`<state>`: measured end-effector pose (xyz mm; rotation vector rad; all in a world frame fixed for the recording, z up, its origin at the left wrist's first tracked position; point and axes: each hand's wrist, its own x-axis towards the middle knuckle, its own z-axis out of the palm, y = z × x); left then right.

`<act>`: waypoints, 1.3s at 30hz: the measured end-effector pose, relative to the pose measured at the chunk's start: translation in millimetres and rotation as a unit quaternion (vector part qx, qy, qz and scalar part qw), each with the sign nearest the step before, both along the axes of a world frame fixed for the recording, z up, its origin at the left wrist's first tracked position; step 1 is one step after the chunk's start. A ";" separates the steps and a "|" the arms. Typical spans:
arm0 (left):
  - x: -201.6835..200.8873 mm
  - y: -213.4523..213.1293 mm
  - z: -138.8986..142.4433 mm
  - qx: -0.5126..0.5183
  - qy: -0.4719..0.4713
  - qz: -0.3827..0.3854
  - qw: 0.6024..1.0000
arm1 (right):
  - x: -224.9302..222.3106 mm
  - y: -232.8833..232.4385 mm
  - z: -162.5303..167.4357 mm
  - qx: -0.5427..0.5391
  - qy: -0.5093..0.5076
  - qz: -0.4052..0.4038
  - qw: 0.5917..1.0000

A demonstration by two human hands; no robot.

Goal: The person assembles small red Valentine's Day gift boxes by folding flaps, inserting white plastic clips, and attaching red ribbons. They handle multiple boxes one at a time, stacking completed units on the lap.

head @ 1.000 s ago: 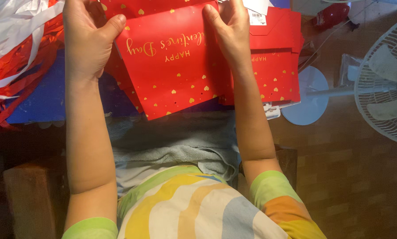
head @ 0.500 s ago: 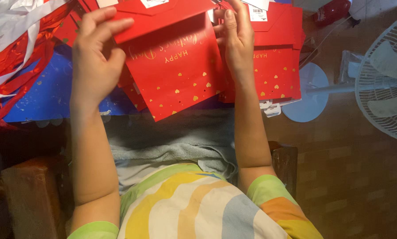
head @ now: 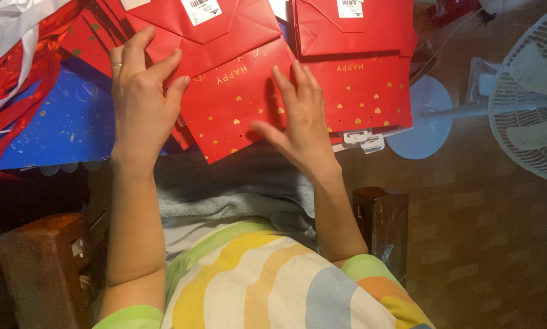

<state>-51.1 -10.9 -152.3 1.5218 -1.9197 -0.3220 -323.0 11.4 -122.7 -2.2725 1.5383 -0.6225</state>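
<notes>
Both hands flat, fingers spread, gripping nothing: left hand [head: 140, 100] and right hand [head: 301, 119] press the folded red gift bag [head: 237, 91] at top centre; uneven pressure could skew its crease.

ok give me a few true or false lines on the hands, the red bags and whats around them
1. Both hands lie flat on the tilted red gift bag. True: the left hand presses its folded top edge and the right hand rests on its spotted face.
2. The left hand wears a ring. True.
3. The bag bears silver stars. False: it has small gold hearts.
4. A second red bag lies to the right of the first. True.
5. The white fan stands on the left. False: it is at the right edge.
6. The right hand grips a pair of scissors. False: it holds nothing, palm down on the bag.
</notes>
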 end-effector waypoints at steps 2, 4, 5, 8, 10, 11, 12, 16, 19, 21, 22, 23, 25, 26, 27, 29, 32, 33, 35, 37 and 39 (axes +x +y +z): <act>-2.2 0.8 -2.3 -0.004 -0.003 0.003 1.000 | -2.9 4.9 1.8 0.002 0.028 0.023 0.999; -3.5 2.0 -4.0 -0.008 -0.009 0.006 1.000 | -4.0 5.5 -0.3 0.006 -0.003 0.013 1.000; -4.4 2.6 -5.1 -0.012 -0.015 0.008 1.000 | -4.8 5.1 -2.1 0.007 -0.018 0.010 1.000; -8.4 6.4 -10.2 -0.024 -0.051 0.018 0.998 | -7.9 -2.7 -10.3 0.063 -0.064 -0.081 0.993; -14.1 10.9 -15.3 -0.037 -0.100 0.030 0.994 | -10.3 -6.2 -14.6 0.022 -0.065 -0.085 0.994; -16.4 12.4 -17.6 -0.040 -0.106 0.032 0.993 | -10.8 -7.7 -16.1 -0.001 -0.067 -0.086 0.994; -19.2 14.3 -19.5 -0.043 -0.111 0.035 0.992 | -11.2 -8.2 -16.7 0.005 -0.099 -0.102 0.990; -24.7 10.7 -15.0 -0.047 -0.111 0.033 0.992 | -8.2 -4.5 -14.6 -0.003 -0.265 -0.133 0.955; -34.2 12.7 2.9 -0.067 -0.082 0.035 0.994 | -8.7 -2.0 -10.3 -0.023 -0.395 -0.126 0.910; -47.9 10.6 16.8 -0.086 -0.062 0.032 0.994 | -16.9 -3.7 -5.9 -0.035 -0.449 -0.129 0.883; -56.2 8.1 23.3 -0.096 -0.051 0.031 0.994 | -25.1 -6.5 -3.0 -0.044 -0.463 -0.137 0.874; -66.4 3.9 28.4 -0.098 -0.046 0.021 0.994 | -33.7 -8.1 -0.1 -0.053 -0.478 -0.143 0.865; -93.7 -5.6 33.7 -0.099 -0.036 0.004 0.994 | -58.0 -5.9 7.9 -0.082 -0.440 -0.196 0.873; -109.4 -9.5 34.4 -0.103 -0.037 -0.016 0.994 | -72.2 -4.1 12.0 -0.094 -0.419 -0.220 0.876; -125.4 -13.9 33.2 -0.103 -0.031 -0.036 0.994 | -86.3 -4.6 14.2 -0.121 -0.392 -0.241 0.880; -156.3 -22.7 29.1 -0.099 -0.019 -0.070 0.992 | -115.5 -7.1 16.4 -0.174 -0.333 -0.280 0.883; -200.5 -35.9 20.7 -0.085 -0.015 -0.100 0.991 | -157.2 -6.5 15.2 -0.156 -0.275 -0.332 0.889; -212.9 -38.5 17.7 -0.071 -0.013 -0.110 0.991 | -167.1 -6.3 12.4 -0.153 -0.194 -0.349 0.904; -232.5 -40.8 11.7 -0.045 -0.010 -0.128 0.991 | -181.1 -6.7 5.7 -0.143 -0.031 -0.373 0.916; -244.2 -38.9 6.0 -0.024 -0.058 -0.128 0.990 | -185.1 -6.6 -2.0 -0.106 -0.017 -0.367 0.924; -246.8 -38.5 1.8 -0.020 -0.085 -0.126 0.988 | -182.0 -8.5 -7.4 -0.086 -0.016 -0.355 0.931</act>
